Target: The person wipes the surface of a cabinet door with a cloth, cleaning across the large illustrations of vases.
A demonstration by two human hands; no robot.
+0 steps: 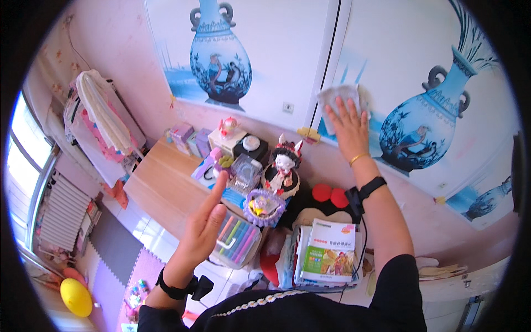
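Observation:
My right hand [351, 132] lies palm-down on a grey-white cloth [332, 98], pressing it flat against a wall poster [373, 50] with a painted blue vase. The cloth covers part of the poster's lower left area, beside the dark seam between two panels. Nothing is in my left hand [204, 228], which is raised over the front of a wooden table [161, 178] with the index finger pointing up and the thumb apart. Just below it from my view is a clear case of coloured markers [236, 240].
A doll [285, 159], a lilac frilled dish [264, 206] and small boxes [181, 135] crowd the table by the wall. Books [327, 249] are stacked before me. A clothes rack [99, 120], a radiator [66, 201] and a yellow balloon [76, 296] are to the left.

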